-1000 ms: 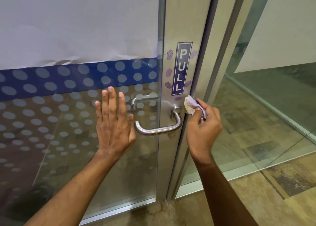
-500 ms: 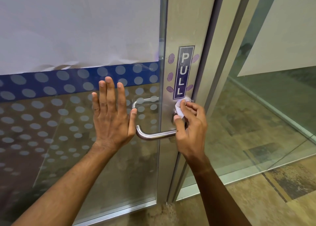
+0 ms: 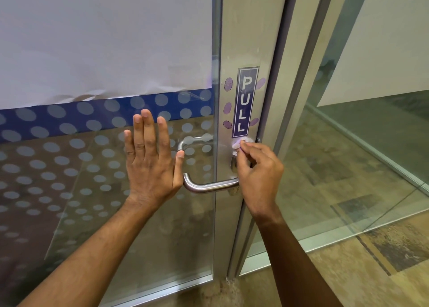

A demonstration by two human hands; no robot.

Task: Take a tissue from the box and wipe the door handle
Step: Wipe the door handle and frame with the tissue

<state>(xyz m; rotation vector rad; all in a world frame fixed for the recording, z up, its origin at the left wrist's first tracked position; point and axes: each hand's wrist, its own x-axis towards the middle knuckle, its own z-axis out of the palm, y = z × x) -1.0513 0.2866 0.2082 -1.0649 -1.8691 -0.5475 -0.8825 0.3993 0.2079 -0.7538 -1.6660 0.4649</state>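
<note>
Tissue [image 3: 241, 143] is out (box unseen), pinched in the right hand [image 3: 258, 174] at the handle [image 3: 209, 187] base; the bar looks unwiped. Left hand [image 3: 151, 167] spreads flat on the glass [image 3: 92, 190].

brushed metal handle [image 3: 209, 187], crumpled paper tissue [image 3: 239, 143]

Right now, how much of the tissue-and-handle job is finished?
Done: the tissue is taken, pinched in the right hand. In hand: it presses on the metal door frame at the base of the door handle, while the left hand lies flat on the glass. Left: the long bar looks unwiped.
</note>
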